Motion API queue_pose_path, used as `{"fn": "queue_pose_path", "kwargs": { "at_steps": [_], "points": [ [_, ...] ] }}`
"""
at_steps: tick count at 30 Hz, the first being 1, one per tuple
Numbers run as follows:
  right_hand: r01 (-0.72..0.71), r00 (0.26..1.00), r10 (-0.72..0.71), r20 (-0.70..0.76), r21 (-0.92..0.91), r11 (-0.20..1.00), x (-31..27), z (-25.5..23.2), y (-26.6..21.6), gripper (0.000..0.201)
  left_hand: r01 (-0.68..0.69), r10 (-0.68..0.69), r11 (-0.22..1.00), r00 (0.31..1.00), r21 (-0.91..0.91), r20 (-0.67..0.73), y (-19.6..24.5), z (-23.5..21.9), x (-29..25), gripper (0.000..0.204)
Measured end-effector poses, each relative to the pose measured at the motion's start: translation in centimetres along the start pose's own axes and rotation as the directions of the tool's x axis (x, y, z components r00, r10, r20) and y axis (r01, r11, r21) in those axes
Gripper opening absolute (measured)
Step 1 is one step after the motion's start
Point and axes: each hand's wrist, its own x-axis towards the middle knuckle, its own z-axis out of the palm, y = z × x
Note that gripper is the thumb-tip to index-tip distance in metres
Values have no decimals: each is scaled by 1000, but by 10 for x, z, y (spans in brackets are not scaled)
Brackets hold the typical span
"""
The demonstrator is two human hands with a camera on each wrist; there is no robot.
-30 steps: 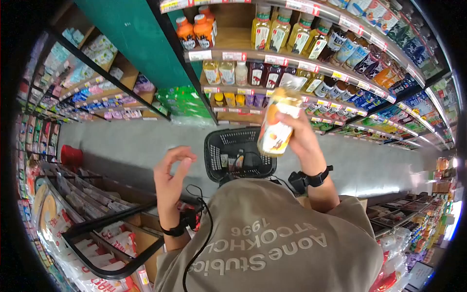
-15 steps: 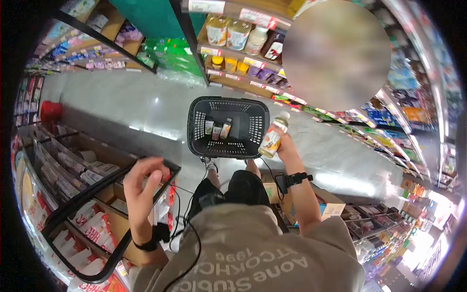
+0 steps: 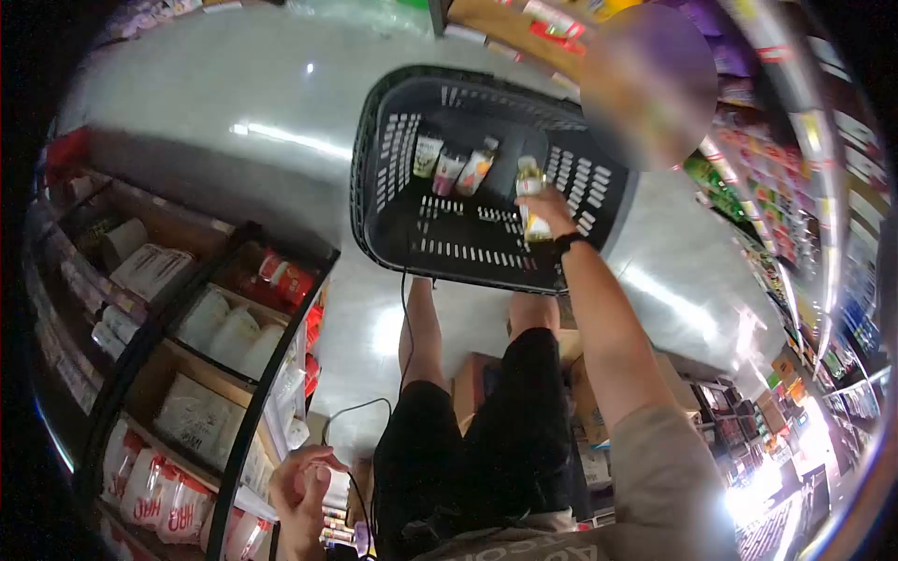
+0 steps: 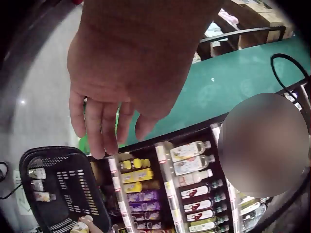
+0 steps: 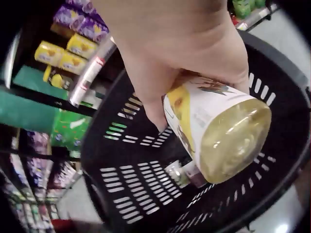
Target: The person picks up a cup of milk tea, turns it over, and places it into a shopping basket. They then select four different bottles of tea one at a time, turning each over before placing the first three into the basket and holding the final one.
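Note:
The right hand (image 3: 552, 213) grips a clear bottle (image 3: 533, 199) of pale yellow liquid inside the black basket (image 3: 374, 210), toward its right side. Seen from the right wrist, the bottle (image 5: 214, 126) has a white and yellow label, its base facing the camera, with the hand (image 5: 189, 48) curled round it. Three small items lie at the basket's left: a green-white tube (image 3: 427, 155), a pink one (image 3: 448, 174) and an orange-labelled bottle (image 3: 477, 168). The left hand (image 3: 301, 491) hangs away from the basket, holding nothing; its fingers (image 4: 104, 121) hang loose in the left wrist view.
Shelves of drinks (image 4: 194, 179) stand beyond the basket, with yellow and purple packs (image 4: 141, 194) beside them. A divided display bin (image 3: 178, 374) with red-white packages is at the left. The person's legs (image 3: 421, 337) are below the basket, cartons (image 3: 472, 383) around them.
The right hand has lowered the bottle from beside the shelves into the basket. The view has tipped down, and the basket looks larger and nearer. The left hand appears lower in view.

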Motion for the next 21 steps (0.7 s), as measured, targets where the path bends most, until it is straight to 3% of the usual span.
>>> {"fn": "queue_pose_path", "kwargs": {
  "at_steps": [1,3,4,7,9,11,12,14,17,18,20,21],
  "points": [
    [0,998,0,67,0,1000,15,6,4,41,24,-24,999,1000,21,-3,-11,3,11,30],
    [-196,981,195,-20,-35,980,54,35,21,41,60,-60,997,998,57,-6,-33,7,28,34],
    [-200,980,200,-8,-44,979,76,47,39,41,154,-155,987,988,41,28,-32,7,31,23],
    [-185,983,185,-19,-189,964,113,71,76,56,205,-206,978,978,33,19,-54,12,51,22],
    [-217,970,237,59,-236,947,125,68,77,78,228,-229,973,973,31,35,-68,12,55,23],
    [-281,957,291,9,-232,931,125,71,70,79,262,-262,965,963,5,55,-70,13,62,24],
    [-293,954,300,8,-178,939,135,80,89,80,191,-194,981,979,38,68,-76,13,65,25],
    [-298,950,311,38,-193,935,143,82,93,86,221,-223,975,972,30,72,-72,15,69,25],
    [-352,931,333,-150,-129,927,121,77,45,86,180,-189,978,978,104,91,-65,18,71,25],
    [-216,969,200,-144,-105,971,122,80,48,89,148,-164,979,981,142,103,-62,19,70,25],
    [-251,968,252,8,-83,965,126,72,53,83,142,-152,984,985,107,86,-60,24,66,26],
    [-272,962,271,-20,-69,960,130,71,62,77,138,-145,986,986,91,79,-58,27,63,26]
  ]
}}
